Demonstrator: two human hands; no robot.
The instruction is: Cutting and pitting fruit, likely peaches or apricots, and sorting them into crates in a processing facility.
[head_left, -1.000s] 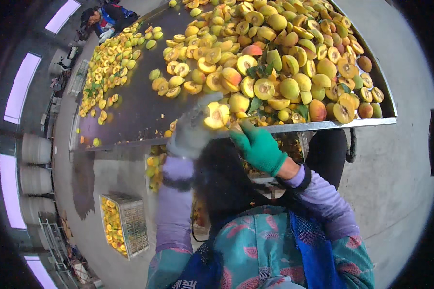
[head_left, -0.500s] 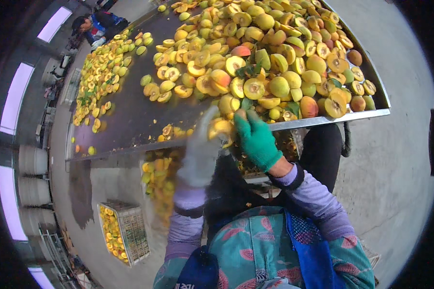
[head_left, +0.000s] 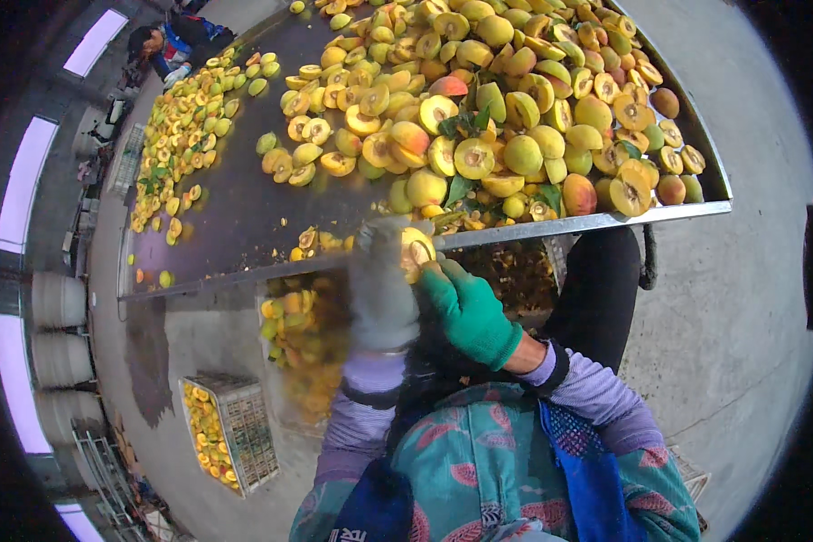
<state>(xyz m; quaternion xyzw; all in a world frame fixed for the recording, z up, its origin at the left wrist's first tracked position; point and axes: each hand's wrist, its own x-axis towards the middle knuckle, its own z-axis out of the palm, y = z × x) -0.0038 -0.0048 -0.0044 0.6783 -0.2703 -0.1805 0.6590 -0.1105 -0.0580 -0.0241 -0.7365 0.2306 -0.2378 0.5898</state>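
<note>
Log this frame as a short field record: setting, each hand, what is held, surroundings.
setting: long dark sorting table heaped with whole and halved peaches
left hand: grey glove, motion-blurred, at the table edge
right hand: green glove, beside a halved peach
below: plastic crate of cut fruit on the floor
far end: another person

We see a dark metal counter (head_left: 244, 208) with a raised rim. Whole and halved yellow peaches (head_left: 515, 117) pile thickly toward its right edge, a thinner band of peach halves (head_left: 176, 144) lies along its left edge, and a few peach pieces (head_left: 312, 242) sit at its near edge.
</note>
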